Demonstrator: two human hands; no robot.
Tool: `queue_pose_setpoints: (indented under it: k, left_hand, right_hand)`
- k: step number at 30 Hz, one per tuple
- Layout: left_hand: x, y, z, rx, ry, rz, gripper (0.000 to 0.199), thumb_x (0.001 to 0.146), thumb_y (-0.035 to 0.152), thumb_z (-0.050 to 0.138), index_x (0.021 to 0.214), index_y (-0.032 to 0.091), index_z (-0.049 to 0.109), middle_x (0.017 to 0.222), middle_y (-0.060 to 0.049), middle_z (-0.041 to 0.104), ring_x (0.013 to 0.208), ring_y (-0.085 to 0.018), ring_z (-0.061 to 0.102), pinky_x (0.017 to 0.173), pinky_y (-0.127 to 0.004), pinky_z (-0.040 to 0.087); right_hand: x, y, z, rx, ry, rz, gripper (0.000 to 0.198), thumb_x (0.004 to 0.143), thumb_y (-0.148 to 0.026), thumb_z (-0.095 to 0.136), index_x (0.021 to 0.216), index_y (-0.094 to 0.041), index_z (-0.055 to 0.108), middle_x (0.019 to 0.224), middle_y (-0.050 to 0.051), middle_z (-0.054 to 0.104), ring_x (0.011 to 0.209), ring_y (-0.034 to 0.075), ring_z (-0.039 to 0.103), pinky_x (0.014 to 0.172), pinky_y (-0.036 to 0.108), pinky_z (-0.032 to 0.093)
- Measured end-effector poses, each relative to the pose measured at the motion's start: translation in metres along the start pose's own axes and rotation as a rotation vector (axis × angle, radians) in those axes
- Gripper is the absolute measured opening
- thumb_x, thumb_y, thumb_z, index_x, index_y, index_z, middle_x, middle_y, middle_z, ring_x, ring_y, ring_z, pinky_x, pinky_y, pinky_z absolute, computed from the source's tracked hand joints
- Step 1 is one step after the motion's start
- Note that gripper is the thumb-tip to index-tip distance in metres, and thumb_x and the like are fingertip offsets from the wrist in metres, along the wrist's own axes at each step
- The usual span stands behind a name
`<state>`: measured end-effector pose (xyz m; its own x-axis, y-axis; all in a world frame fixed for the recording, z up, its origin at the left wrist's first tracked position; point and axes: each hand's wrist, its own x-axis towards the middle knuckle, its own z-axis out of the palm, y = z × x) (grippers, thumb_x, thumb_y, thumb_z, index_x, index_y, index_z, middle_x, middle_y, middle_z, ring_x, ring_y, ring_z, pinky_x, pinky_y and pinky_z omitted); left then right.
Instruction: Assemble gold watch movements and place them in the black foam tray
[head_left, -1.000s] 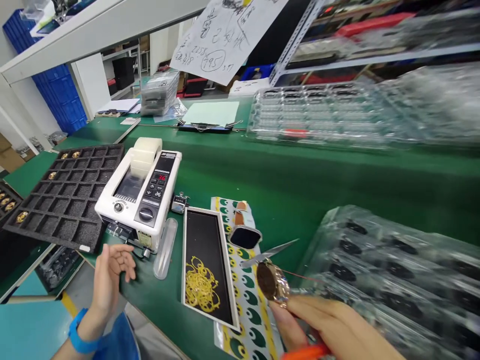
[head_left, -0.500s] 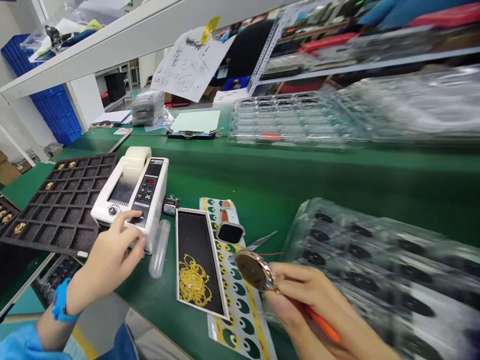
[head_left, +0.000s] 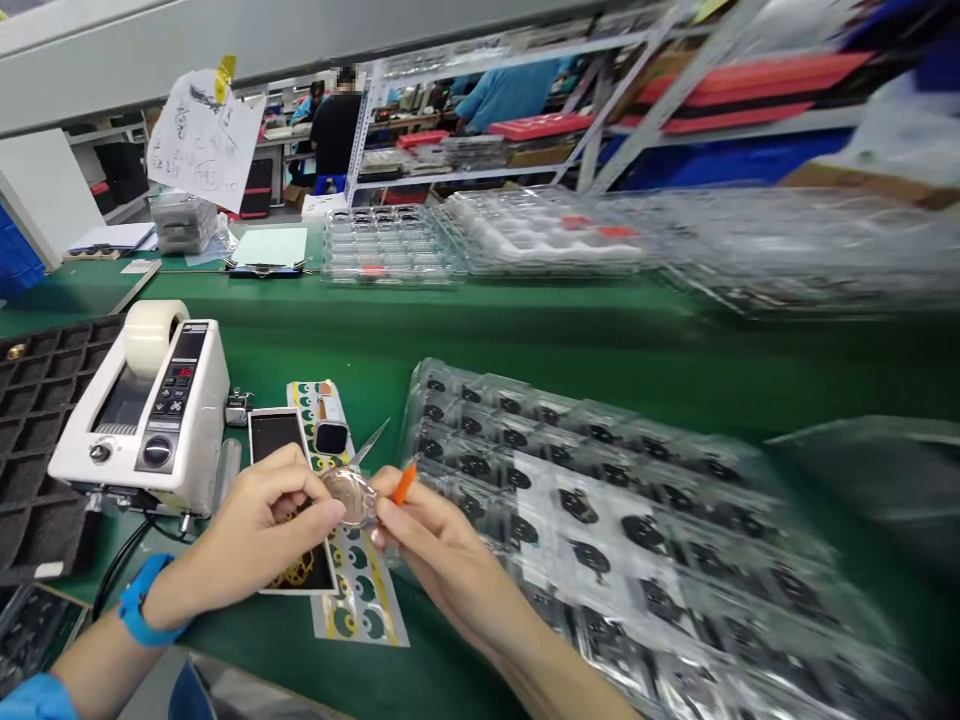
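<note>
My right hand (head_left: 431, 540) grips a round, shiny watch case (head_left: 349, 494) by its right edge, with its flat face up. A slim orange piece (head_left: 405, 484) sticks up from between the same fingers; its kind cannot be made out. My left hand (head_left: 274, 515), fingers curled, has its thumb against the left edge of the case. Below both hands lie a white-rimmed black tray (head_left: 274, 432) of yellow rings (head_left: 300, 575), partly hidden, and a sticker sheet (head_left: 364, 590). A smartwatch (head_left: 331, 437) rests on the sheet, beside a pointed metal tool (head_left: 371, 441).
A white tape dispenser (head_left: 191, 415) stands at left, by a black foam tray (head_left: 45, 400). Clear plastic trays with dark round parts (head_left: 600, 440) cover the right side. More clear trays (head_left: 390, 245) line the raised back ledge, near a clipboard (head_left: 270, 250).
My left hand has left the dispenser's knob and moved right to the watch case. My right hand has brought the case to meet it. The view has swung right.
</note>
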<state>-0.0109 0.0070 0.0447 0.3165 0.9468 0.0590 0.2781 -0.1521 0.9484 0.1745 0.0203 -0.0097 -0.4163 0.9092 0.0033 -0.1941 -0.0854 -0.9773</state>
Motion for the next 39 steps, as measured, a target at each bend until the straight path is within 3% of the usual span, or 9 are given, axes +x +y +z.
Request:
queue_pose_setpoints:
  k: [8, 25, 35, 39]
  left_hand:
    - [0.003, -0.007, -0.005, -0.006, -0.082, -0.017, 0.027, 0.091, 0.027, 0.055, 0.066, 0.018, 0.056, 0.07, 0.003, 0.039, 0.063, -0.012, 0.036, 0.057, -0.028, 0.026]
    - [0.001, -0.017, -0.002, 0.087, -0.058, -0.009, 0.025, 0.092, 0.026, 0.055, 0.068, 0.018, 0.056, 0.073, 0.003, 0.043, 0.066, -0.011, 0.042, 0.058, -0.026, 0.03]
    - [0.001, -0.018, 0.002, 0.275, 0.21, 0.026, 0.026, 0.083, 0.02, 0.06, 0.06, 0.018, 0.048, 0.066, 0.003, 0.044, 0.06, -0.011, 0.041, 0.053, -0.025, 0.029]
    - [0.001, -0.017, -0.001, 0.245, 0.387, 0.196, 0.023, 0.083, 0.014, 0.062, 0.062, 0.018, 0.053, 0.063, 0.004, 0.045, 0.058, -0.011, 0.041, 0.052, -0.025, 0.032]
  right_hand:
    - [0.001, -0.001, -0.001, 0.013, -0.066, 0.052, 0.044, 0.083, -0.065, 0.059, 0.076, -0.022, 0.058, 0.07, -0.002, 0.048, 0.064, 0.014, 0.044, 0.061, 0.026, 0.037]
    - [0.0, 0.003, -0.001, 0.013, -0.061, 0.052, 0.039, 0.084, -0.06, 0.061, 0.076, -0.023, 0.061, 0.07, -0.002, 0.05, 0.066, 0.014, 0.044, 0.062, 0.025, 0.036]
    - [0.001, -0.004, -0.004, -0.044, 0.003, 0.044, 0.044, 0.081, -0.065, 0.061, 0.071, -0.022, 0.058, 0.069, -0.001, 0.047, 0.063, 0.015, 0.042, 0.06, 0.028, 0.037]
    - [0.0, -0.002, -0.008, 0.003, 0.039, 0.03, 0.04, 0.082, -0.061, 0.063, 0.074, -0.023, 0.06, 0.07, -0.001, 0.049, 0.064, 0.015, 0.045, 0.059, 0.026, 0.037]
